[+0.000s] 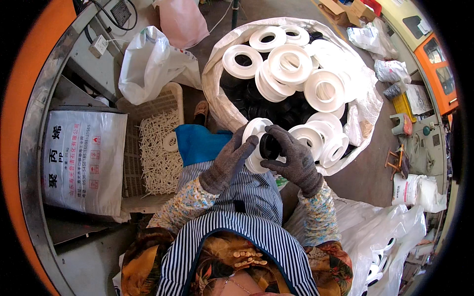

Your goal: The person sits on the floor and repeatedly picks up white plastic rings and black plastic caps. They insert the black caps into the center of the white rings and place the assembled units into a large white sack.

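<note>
Over my lap, both hands work in dark grey gloves. My left hand (228, 162) is closed on the left side of a white flanged plastic ring (254, 129). My right hand (295, 160) grips a black plastic ring (269, 146), pressed against the white piece's right side. How far the two parts fit into each other I cannot tell. Just beyond my hands, a large white woven sack (217, 74) stands wide open. White flanged rings (290, 64) lie heaped in it on top of black rings (252, 93).
At left, a plastic crate (175, 98) holds thin white plastic sticks (158, 148), beside a printed white bag (86, 163). A white plastic bag (148, 66) leans behind the crate. On the right stand a small wooden stool (396, 160) and a clear bag (355, 222) with white rings.
</note>
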{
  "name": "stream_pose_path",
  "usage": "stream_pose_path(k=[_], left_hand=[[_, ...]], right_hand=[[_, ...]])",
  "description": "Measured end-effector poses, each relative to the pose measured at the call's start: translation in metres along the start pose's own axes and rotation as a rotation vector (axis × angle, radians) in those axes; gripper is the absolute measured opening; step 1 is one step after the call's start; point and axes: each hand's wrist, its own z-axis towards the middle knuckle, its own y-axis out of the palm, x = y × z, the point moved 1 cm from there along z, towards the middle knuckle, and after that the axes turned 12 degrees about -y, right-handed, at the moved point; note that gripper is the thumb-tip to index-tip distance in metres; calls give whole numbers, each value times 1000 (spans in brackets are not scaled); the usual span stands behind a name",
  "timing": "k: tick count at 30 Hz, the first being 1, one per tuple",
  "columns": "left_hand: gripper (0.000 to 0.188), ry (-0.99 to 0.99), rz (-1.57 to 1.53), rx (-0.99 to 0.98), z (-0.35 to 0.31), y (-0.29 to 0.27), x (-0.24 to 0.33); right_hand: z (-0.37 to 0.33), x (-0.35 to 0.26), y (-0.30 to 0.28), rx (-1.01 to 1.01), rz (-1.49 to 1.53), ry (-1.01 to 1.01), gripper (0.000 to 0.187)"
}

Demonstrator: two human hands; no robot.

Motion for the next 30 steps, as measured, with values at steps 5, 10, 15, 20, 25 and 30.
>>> stream_pose_path(k=[5,10,15,20,25,30], left_hand=[[45,311,355,71,2,-3,-18],[40,343,395,86,7,-4,-4],[44,-178,-165,-103,10,-8,-4],[56,-84,87,-107,7,-15,-5],[43,252,397,-4,8,-18,1],[53,-210,-6,-68,10,-14,28]], right_hand=[[3,-2,-1,-36,-112,-78,84],[9,-10,1,-67,-139,138,80],[13,-8,8,-74,-205,67,74],[6,0,8,-35,-191,-183,71],[7,-8,6,-65,-305,-210,74],[2,-4,19,76,-249,36,63]])
